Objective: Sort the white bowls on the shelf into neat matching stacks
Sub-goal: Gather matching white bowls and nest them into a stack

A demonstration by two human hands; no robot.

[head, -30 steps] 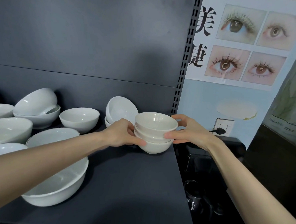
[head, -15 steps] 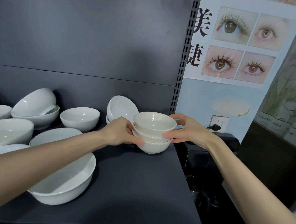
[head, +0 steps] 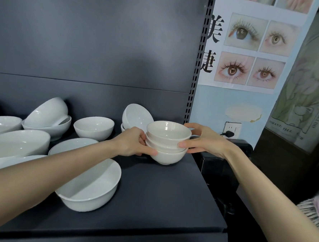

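A stack of three small cream bowls [head: 167, 142] sits near the right rear of the dark shelf [head: 150, 195]. My left hand [head: 133, 142] grips its left side and my right hand [head: 203, 139] grips its right side. Behind the stack a white bowl [head: 136, 115] leans tilted on another. A single medium bowl [head: 94, 127] stands further left. A large white bowl [head: 93, 187] sits in front under my left forearm. At the far left are more large bowls [head: 16, 143] and a tilted bowl resting in another [head: 47, 118].
The shelf's right edge drops off beside a black appliance [head: 221, 162]. A slotted upright [head: 197, 67] marks the shelf's right rear corner. A wall socket with a plug [head: 230, 130] and a poster of eyes [head: 252, 51] are on the wall to the right.
Both hands keep hold of the small bowl stack, which stays in about the same spot on the shelf. The camera view has shifted slightly.
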